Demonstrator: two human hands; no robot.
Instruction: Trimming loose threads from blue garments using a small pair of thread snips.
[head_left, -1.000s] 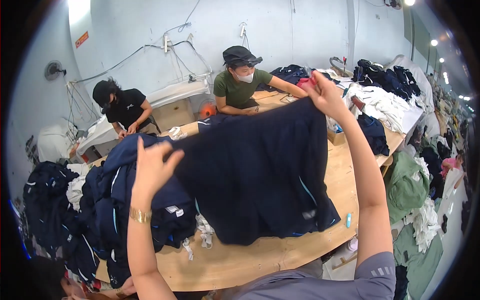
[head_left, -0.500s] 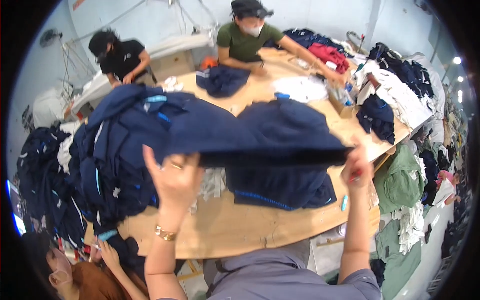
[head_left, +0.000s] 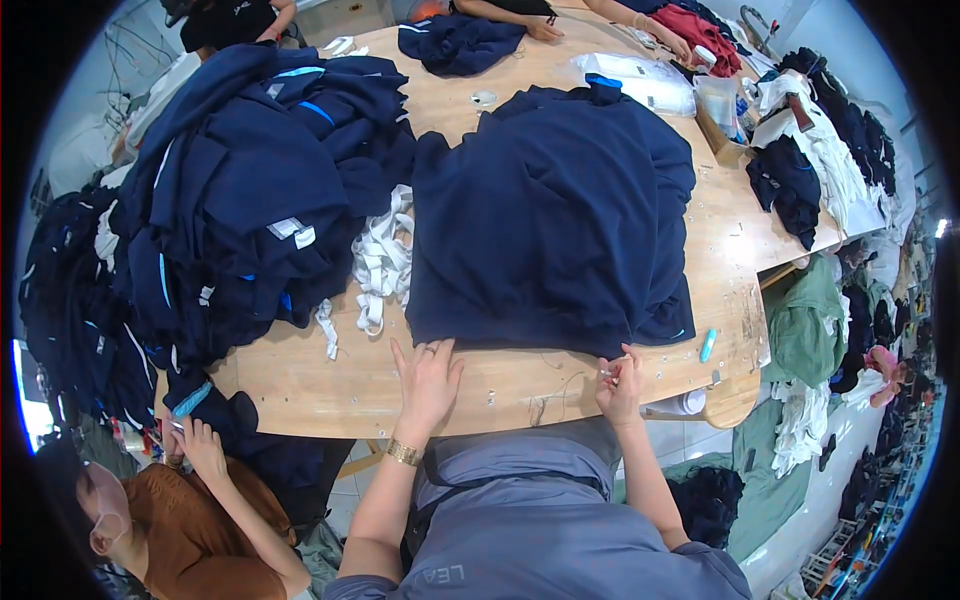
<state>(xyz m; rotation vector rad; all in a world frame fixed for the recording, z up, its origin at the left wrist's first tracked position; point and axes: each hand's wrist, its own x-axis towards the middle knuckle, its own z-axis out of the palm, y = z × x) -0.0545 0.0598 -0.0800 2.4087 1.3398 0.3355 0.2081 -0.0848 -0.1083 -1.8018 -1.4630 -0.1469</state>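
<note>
A navy garment point(head_left: 550, 220) lies spread on top of a stack of similar navy cloth in front of me, its hem toward me. My left hand point(head_left: 430, 382) rests at the hem's left end, fingers apart and the tips touching the cloth edge. At the hem's right end is my right hand point(head_left: 620, 388), index finger reaching to the edge. Its other fingers are curled round something small that I cannot make out.
A large heap of navy garments point(head_left: 230, 180) covers the left of the wooden table point(head_left: 320, 395). White strips point(head_left: 383, 255) lie between heap and stack. A light-blue tool point(head_left: 708, 345) lies at right. Co-workers sit left and stand across; one point(head_left: 200, 520) wears brown.
The navy garment, held stretched in the air between both hands, has come down flat on the stack. Both hands have lowered toward me, and my left hand has loosened its grip.
</note>
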